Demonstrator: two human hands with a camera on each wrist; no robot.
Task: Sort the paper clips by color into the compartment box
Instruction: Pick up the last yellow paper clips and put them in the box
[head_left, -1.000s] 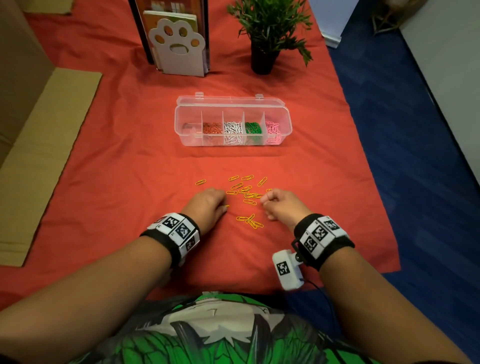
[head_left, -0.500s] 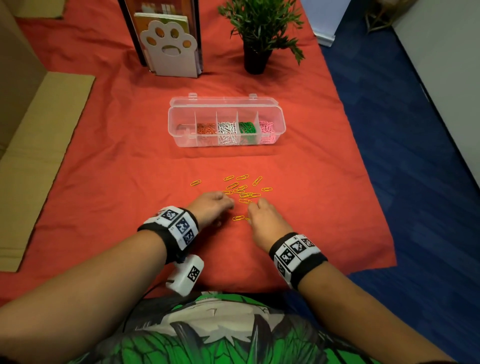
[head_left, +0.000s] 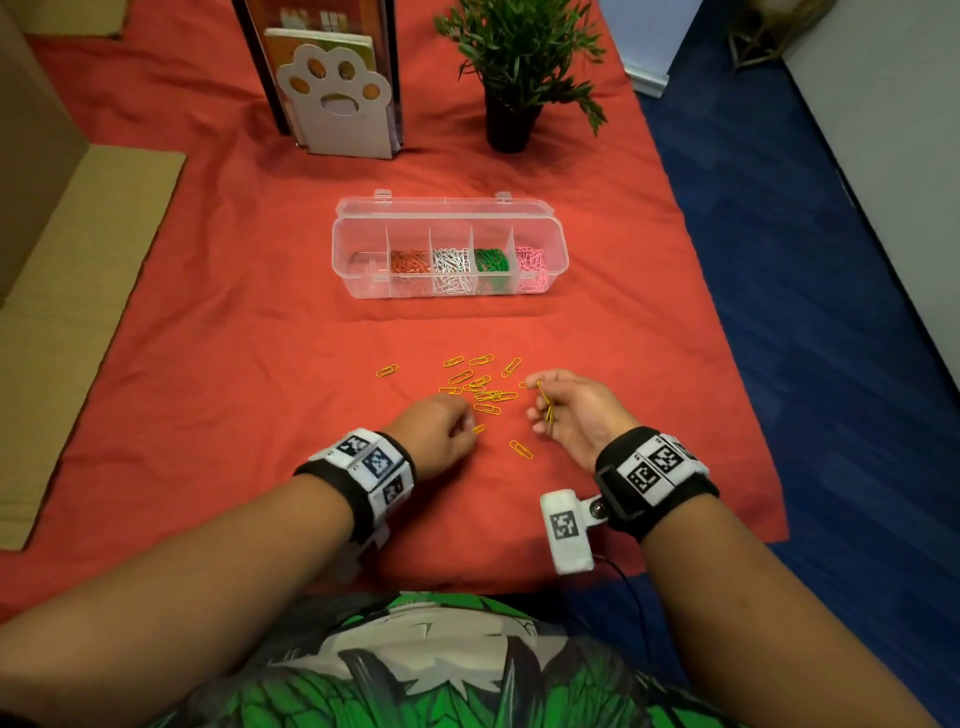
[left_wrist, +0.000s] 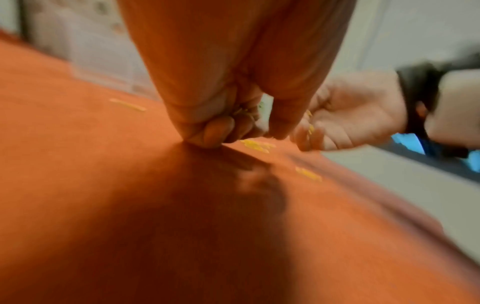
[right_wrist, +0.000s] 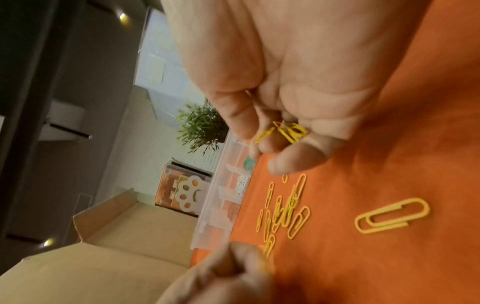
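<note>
Several yellow paper clips (head_left: 483, 389) lie loose on the red cloth in front of the clear compartment box (head_left: 363, 244). The box holds orange, white, green and pink clips in separate compartments; its leftmost compartment looks nearly bare. My right hand (head_left: 537, 405) is turned palm-up at the right of the pile, fingers curled round several yellow clips (right_wrist: 288, 131). My left hand (head_left: 467, 426) rests knuckles-down on the cloth at the pile's near-left edge, fingers curled, with a yellow clip (head_left: 479, 429) pinched at its tips. One single clip (head_left: 520, 449) lies between the two hands.
A paw-shaped bookend (head_left: 335, 104) with books and a potted plant (head_left: 514, 67) stand behind the box. Flat cardboard (head_left: 78, 312) lies along the left. The cloth ends at the right over a blue floor (head_left: 805, 312).
My right hand was palm-down on the clips; it has lifted, turned palm-up and shifted right with clips in it. The left hand stays at the pile's near-left edge.
</note>
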